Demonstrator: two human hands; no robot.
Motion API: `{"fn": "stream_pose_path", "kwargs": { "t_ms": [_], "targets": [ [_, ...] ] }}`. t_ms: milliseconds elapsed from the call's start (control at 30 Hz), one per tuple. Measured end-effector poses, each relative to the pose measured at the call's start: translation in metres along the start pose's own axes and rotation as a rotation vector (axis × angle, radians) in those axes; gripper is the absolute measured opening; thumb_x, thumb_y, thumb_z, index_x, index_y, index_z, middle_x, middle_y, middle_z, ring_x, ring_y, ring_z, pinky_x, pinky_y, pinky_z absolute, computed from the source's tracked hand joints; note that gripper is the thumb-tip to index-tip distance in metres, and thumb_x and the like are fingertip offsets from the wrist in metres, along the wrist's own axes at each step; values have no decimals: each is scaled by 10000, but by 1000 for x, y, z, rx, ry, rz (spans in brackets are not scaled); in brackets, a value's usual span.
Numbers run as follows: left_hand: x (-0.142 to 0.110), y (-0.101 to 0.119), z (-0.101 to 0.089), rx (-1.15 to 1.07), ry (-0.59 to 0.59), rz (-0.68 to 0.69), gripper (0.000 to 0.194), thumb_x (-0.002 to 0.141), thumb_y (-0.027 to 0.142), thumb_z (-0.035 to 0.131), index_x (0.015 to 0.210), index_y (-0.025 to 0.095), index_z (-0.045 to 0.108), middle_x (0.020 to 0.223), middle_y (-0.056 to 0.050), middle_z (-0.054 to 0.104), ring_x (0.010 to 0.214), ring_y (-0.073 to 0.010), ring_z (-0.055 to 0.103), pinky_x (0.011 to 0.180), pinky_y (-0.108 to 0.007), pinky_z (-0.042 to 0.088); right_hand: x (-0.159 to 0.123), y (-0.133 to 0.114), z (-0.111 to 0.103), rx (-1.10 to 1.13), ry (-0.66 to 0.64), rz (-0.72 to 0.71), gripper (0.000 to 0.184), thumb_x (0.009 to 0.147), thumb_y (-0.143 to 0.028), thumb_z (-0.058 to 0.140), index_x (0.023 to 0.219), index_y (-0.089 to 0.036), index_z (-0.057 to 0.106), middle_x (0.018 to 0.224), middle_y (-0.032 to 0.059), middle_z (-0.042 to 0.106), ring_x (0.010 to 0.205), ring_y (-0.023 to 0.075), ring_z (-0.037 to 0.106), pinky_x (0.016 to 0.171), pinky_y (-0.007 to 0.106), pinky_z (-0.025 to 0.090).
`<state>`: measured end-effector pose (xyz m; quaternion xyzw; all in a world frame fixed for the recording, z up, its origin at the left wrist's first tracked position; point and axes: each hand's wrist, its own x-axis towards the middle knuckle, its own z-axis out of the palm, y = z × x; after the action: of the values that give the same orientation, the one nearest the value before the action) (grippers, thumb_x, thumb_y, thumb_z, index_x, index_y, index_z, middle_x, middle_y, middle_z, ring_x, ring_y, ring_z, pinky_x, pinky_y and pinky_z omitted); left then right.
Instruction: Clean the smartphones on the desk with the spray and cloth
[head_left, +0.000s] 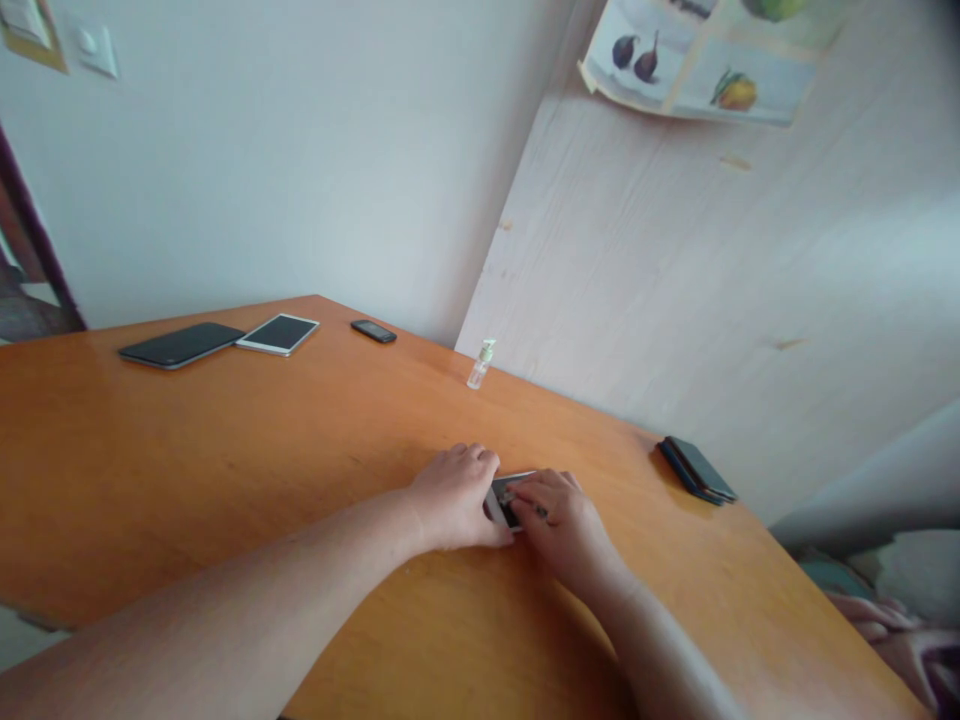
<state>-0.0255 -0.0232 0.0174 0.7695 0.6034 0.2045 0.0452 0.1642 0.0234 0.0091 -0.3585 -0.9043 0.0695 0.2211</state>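
A smartphone [496, 508] with a white frame and dark screen lies on the wooden table, partly hidden by both hands. My left hand [454, 500] grips its left end, thumb at the near edge and fingers at the far edge. Over the screen, my right hand [564, 520] has its fingers closed and pressed down on a small crumpled greyish cloth [507, 496]. Most of that cloth is hidden under the fingers. Beyond the hands stands a small clear pump bottle [477, 372], upright and touched by neither hand.
Toward the table's [300, 430] far left lie a dark tablet [182, 345] and a white-framed tablet [279, 334], edges meeting. A small black phone [373, 331] rests near the back edge. Dark folding cases [697, 470] are stacked at right. Walls border the back.
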Motion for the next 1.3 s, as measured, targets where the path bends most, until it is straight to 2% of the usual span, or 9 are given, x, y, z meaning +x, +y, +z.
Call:
{"fn": "stream_pose_path", "kwargs": {
  "t_ms": [100, 333, 533, 600, 833, 967, 1067, 1133, 1300],
  "targets": [
    [0, -1, -1, 9, -5, 13, 426, 626, 531, 696, 869, 203, 576, 957, -107, 613, 939, -300, 589, 767, -370, 472, 1, -11, -1, 29, -49, -45, 200, 900, -253, 547, 880, -291, 742, 874, 17, 680, 901, 179, 574, 818, 294, 414],
    [0, 1, -6, 12, -26, 16, 461, 614, 569, 717, 884, 212, 605, 978, -92, 604, 965, -300, 579, 789, -375, 459, 4, 38, -12, -201, 48, 331, 187, 871, -248, 552, 821, -228, 731, 828, 58, 667, 882, 201, 579, 787, 296, 405],
    [0, -2, -3, 2, -36, -2, 437, 635, 565, 706, 876, 215, 602, 966, -88, 599, 958, -289, 582, 778, -355, 461, -1, -6, 1, 26, -21, 66, 104, 819, -203, 589, 766, -228, 674, 846, 21, 654, 838, 163, 580, 728, 251, 406],
    [1, -2, -2, 0, -41, 1, 442, 635, 569, 709, 879, 216, 603, 965, -85, 598, 961, -285, 581, 780, -351, 461, -1, -8, 1, 76, -52, 60, 89, 809, -212, 596, 759, -230, 667, 827, 8, 654, 815, 155, 583, 705, 245, 400],
    [0, -4, -5, -7, -56, 41, 553, 604, 634, 731, 955, 221, 622, 998, -80, 600, 973, -290, 571, 796, -373, 455, 2, 50, -17, -80, 15, 503, 185, 842, -321, 560, 716, -205, 630, 707, 24, 651, 673, 163, 575, 579, 254, 337],
    [0, -5, -5, -16, -65, 40, 559, 600, 638, 736, 957, 221, 629, 999, -83, 597, 970, -291, 569, 786, -364, 450, -2, 25, -13, -7, -34, 395, 141, 824, -297, 579, 724, -204, 612, 681, 2, 642, 632, 142, 548, 560, 244, 315],
    [1, -5, -6, -20, -69, 42, 534, 609, 628, 733, 934, 218, 627, 987, -82, 595, 960, -284, 572, 769, -350, 450, -5, -4, -10, 161, -156, 222, 109, 821, -282, 577, 760, -204, 622, 716, -15, 647, 651, 126, 546, 559, 230, 315],
    [1, -4, -7, -20, -73, 45, 523, 615, 627, 729, 922, 216, 622, 987, -80, 596, 957, -281, 574, 759, -344, 451, -6, -7, -12, 206, -220, 206, 117, 824, -286, 567, 768, -201, 625, 704, -20, 637, 641, 121, 537, 548, 226, 303],
    [0, -2, -10, -13, -82, 25, 555, 607, 629, 736, 947, 208, 616, 1014, -83, 597, 972, -284, 574, 763, -348, 453, -2, 36, -25, -97, -123, 527, 142, 810, -306, 557, 727, -199, 600, 668, 11, 622, 625, 145, 521, 548, 252, 267]
  ]
}}
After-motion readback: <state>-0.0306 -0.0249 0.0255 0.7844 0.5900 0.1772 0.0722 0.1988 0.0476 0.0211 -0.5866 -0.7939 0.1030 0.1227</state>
